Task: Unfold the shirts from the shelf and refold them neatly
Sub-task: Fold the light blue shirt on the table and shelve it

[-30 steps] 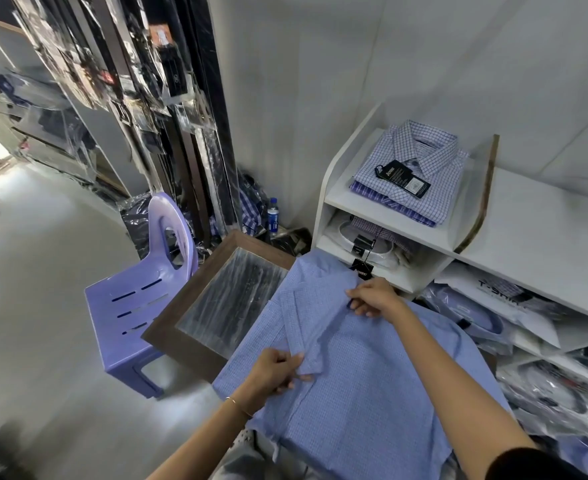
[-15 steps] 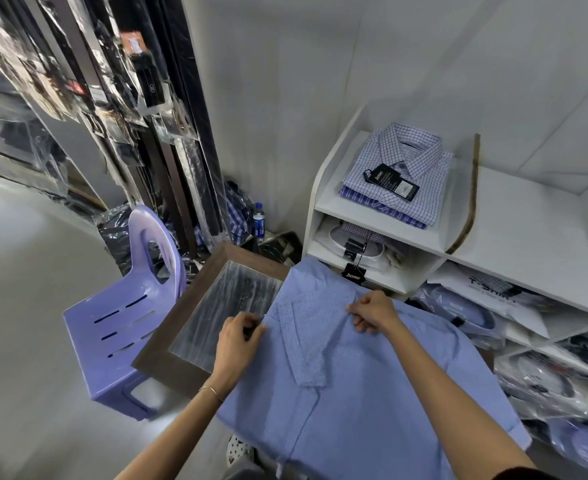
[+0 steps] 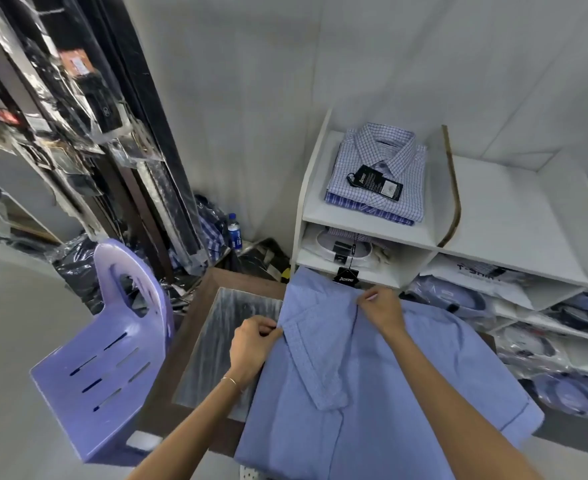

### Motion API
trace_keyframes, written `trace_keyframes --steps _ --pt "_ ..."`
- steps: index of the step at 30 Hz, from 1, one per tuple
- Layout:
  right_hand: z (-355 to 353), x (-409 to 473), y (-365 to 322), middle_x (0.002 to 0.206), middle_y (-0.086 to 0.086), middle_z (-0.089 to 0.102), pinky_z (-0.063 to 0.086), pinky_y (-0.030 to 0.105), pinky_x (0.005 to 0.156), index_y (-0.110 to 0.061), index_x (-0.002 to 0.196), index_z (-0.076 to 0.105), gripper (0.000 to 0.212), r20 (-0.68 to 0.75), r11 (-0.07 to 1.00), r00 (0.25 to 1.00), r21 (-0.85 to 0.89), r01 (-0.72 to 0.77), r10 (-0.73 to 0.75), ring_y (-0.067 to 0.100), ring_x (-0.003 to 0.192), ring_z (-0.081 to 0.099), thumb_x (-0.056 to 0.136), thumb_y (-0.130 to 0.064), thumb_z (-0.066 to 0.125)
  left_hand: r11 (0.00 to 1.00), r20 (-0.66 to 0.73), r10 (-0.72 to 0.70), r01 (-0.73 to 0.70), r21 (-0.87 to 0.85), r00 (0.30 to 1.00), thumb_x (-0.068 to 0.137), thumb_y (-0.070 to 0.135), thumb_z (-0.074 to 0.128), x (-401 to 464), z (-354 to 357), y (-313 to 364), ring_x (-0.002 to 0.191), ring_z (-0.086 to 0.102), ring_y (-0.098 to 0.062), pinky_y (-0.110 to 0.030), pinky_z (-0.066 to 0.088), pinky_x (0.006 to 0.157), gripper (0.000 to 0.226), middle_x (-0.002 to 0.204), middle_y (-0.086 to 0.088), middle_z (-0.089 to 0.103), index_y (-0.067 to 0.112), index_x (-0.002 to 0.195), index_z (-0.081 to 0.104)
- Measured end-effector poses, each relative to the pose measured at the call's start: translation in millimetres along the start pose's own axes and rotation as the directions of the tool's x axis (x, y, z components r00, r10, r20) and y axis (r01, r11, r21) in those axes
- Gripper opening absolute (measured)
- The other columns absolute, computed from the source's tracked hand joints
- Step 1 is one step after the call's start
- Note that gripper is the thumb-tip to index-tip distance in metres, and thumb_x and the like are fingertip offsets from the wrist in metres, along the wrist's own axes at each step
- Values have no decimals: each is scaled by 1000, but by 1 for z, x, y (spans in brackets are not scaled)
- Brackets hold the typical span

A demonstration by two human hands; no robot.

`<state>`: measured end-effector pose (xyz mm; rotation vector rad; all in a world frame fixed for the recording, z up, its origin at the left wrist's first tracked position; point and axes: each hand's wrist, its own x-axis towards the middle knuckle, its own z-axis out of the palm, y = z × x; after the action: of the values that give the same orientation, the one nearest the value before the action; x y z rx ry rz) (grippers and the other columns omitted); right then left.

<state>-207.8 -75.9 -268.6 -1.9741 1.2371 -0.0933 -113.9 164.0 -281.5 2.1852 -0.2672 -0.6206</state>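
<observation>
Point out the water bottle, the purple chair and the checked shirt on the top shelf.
water bottle [image 3: 234,233], head view, on its label.
purple chair [image 3: 109,372], head view, on the slotted seat.
checked shirt [image 3: 386,174], head view, on the folded front below the collar.

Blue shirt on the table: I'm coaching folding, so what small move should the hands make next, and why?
Probably draw the folded-in sleeve flat and straight down the blue shirt. The left hand pinches the sleeve's edge at the shirt's left side, the right hand pins the cloth near the collar, and the sleeve lies at a slant across the back, so the fold looks unfinished.
</observation>
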Motion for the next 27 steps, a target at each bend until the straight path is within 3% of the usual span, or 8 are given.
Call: trace_keyframes --steps 3,7,12,15,18,21,24,27 --pt "5 10 -10 84 4 69 50 29 70 -13 84 68 8 -24 995 995 -22 97 -97 19 82 63 87 -13 61 1000 20 1 -1 16 1000 80 38 73 12 2 9 80 65 -9 -31 54 70 19 86 7 70 21 89 69" --pt "16 37 -27 87 4 71 42 20 67 -8 87 72 15 50 986 985 4 165 -165 16 79 62 89 -8 58 999 72 4 -6 35 997 79 29 75 29 2 17 79 62 -7 -20 46 64 14 83 7 66 24 86 64" --pt "40 76 -51 93 7 69 46 25 79 1 89 73 17 272 992 954 58 114 -126 18 88 61 89 -6 58 999 352 -43 48 -6 935 81 6 69 55 -20 21 79 66 -8 -17 52 74 17 81 4 71 22 84 68" --pt "57 97 -64 82 6 64 51 33 77 -4 75 68 18 401 997 916 79 -14 -19 17 79 58 86 -17 63 1000 124 20 -19 -9 992 88 7 63 70 -30 22 80 65 -4 -17 50 76 20 89 7 71 26 90 68" --pt "66 108 -74 73 1 61 44 22 58 -12 75 61 20 461 992 885 63 -110 69 11 67 56 85 -28 66 996 -85 62 -67 -56 994 91 10 61 83 -30 26 87 65 -7 -19 49 76 17 91 6 71 23 96 71" --pt "70 117 -79 71 0 58 39 19 51 -12 83 60 23 526 991 842 -6 -134 118 10 63 53 85 -34 66 996 -104 78 -82 -31 991 93 13 58 100 -22 38 88 64 -4 -15 45 74 17 92 8 70 23 97 71" --pt "75 126 -80 68 2 55 38 19 50 -9 77 61 13 565 992 818 -7 -123 105 9 58 50 84 -19 65 994 -49 103 -101 32 993 95 12 54 119 -6 55 86 63 -3 -12 45 73 19 94 8 68 20 101 69" --pt "77 130 -85 80 2 63 43 18 57 -6 89 71 10 566 982 824 145 -123 19 9 67 55 86 -9 62 996 18 52 -53 77 999 98 18 50 140 14 70 88 66 -19 -29 51 80 20 94 -5 70 10 99 68"
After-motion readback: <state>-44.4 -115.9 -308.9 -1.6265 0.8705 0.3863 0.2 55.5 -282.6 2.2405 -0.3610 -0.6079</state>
